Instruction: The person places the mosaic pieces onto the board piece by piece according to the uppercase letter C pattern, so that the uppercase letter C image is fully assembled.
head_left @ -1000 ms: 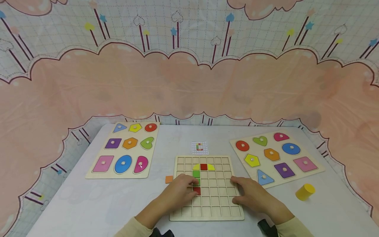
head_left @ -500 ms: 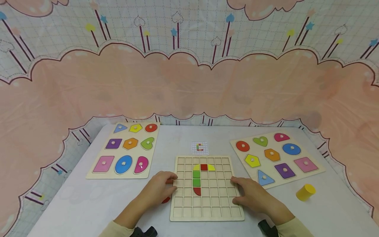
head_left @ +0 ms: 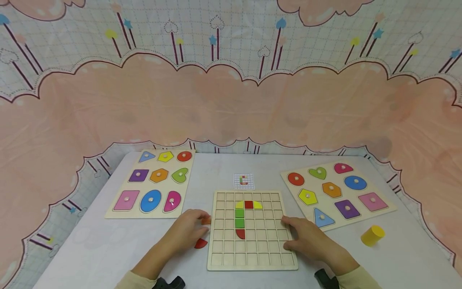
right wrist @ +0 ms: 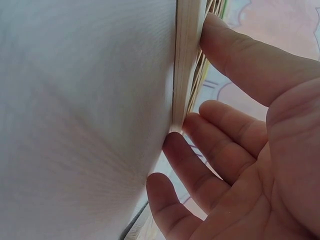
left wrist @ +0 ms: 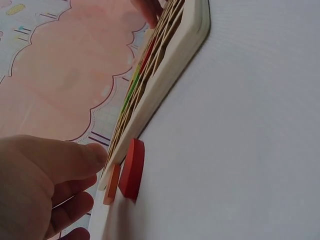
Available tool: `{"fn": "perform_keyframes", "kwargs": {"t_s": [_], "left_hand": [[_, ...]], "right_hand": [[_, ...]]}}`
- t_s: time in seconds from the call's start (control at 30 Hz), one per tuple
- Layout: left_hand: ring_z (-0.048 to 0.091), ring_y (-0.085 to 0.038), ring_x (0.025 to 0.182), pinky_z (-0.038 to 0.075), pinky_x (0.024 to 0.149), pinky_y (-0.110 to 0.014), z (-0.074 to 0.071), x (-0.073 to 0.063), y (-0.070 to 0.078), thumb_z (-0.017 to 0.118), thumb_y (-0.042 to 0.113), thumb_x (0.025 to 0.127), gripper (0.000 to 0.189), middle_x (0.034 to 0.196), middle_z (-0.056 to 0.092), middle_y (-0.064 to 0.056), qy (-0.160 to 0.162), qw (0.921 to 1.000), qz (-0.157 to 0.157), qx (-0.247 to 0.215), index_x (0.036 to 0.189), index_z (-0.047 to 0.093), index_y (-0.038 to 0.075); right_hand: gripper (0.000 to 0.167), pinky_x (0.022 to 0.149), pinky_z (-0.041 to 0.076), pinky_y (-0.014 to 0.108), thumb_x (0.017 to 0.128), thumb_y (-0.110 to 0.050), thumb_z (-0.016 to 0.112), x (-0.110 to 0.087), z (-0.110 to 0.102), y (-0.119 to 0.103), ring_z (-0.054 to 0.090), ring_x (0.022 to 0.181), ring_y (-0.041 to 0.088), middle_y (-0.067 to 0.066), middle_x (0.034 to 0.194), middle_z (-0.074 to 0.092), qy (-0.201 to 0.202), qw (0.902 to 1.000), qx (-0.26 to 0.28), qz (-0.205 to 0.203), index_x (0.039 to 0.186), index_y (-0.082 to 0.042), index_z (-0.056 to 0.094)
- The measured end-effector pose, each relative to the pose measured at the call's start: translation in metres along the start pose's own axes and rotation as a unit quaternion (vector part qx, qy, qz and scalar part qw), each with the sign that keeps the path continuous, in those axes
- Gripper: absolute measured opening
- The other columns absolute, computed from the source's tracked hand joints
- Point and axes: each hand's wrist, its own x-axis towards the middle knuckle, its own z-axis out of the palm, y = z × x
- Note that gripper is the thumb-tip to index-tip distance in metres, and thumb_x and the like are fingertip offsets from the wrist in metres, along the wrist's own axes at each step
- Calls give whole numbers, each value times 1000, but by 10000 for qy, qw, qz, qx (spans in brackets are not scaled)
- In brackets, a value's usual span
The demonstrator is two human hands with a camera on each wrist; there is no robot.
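A wooden grid board (head_left: 265,260) lies on the table. Set in its cells are yellow pieces (head_left: 258,205), a red square (head_left: 248,204), green squares (head_left: 240,223) and a red quarter-round piece (head_left: 240,234). Just off the board's left edge is my left hand (head_left: 185,230), thumb and fingers apart. Beside its fingertips lie an orange square piece (left wrist: 112,185) and a loose red quarter-round piece (left wrist: 132,169), partly covered by the hand in the head view. My right hand (head_left: 309,237) rests at the board's right edge, its thumb against the rim (right wrist: 186,65) and its other fingers spread.
A small pattern card (head_left: 243,181) lies behind the grid board. Knobbed shape puzzles flank it, one at left (head_left: 151,200) and one at right (head_left: 337,200). A yellow cylinder (head_left: 373,235) stands on the right. A printed cloth (head_left: 231,108) hangs behind the table.
My left hand has drawn back leftward from over the board to beside the orange and red loose pieces, uncovering the red quarter-round in the grid. My right hand has stayed put.
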Motion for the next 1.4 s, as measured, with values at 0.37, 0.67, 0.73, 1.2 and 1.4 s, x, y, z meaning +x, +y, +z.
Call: {"fn": "perform_keyframes", "kwargs": {"t_s": [0.37, 0.67, 0.73, 1.2, 1.4], "left_hand": [[60, -24, 107, 51, 97, -45, 1, 4, -9, 80, 10, 84, 31, 108, 67, -3, 83, 9998, -122, 143, 114, 70, 6], [60, -26, 104, 52, 94, -45, 2, 7, -9, 78, 5, 84, 29, 105, 67, -4, 45, 9999, -83, 45, 112, 70, 3], [60, -26, 104, 52, 95, -46, 2, 8, -9, 78, 5, 84, 29, 106, 67, -4, 26, 9999, -110, 44, 112, 70, 3], [60, -24, 105, 52, 95, -44, 2, 11, -4, 78, 9, 86, 25, 105, 67, -2, 106, 9998, -124, 79, 109, 71, 7], [59, -25, 105, 53, 93, -45, 5, 14, 9, 79, 12, 86, 24, 106, 66, -4, -45, 9999, -26, -112, 109, 71, 7]], "right_hand": [[67, 107, 38, 57, 76, -20, 87, 0, 1, 1, 48, 131, 39, 12, 139, 58, 9, 10000, 20, -2, 136, -5, 60], [67, 107, 37, 57, 76, -19, 87, 0, 1, 0, 48, 131, 39, 12, 139, 58, 39, 10000, 44, 0, 135, -4, 60], [67, 107, 37, 57, 76, -19, 87, 0, 1, 1, 48, 131, 39, 12, 139, 58, 39, 10000, 42, -14, 135, -4, 60], [68, 108, 38, 57, 77, -20, 87, 0, 0, 1, 48, 131, 40, 13, 138, 58, 0, 10000, 37, -34, 136, -4, 59], [68, 107, 38, 57, 77, -19, 87, 0, 1, 2, 48, 131, 40, 14, 138, 58, 18, 10000, 65, -49, 136, -3, 59]]}}
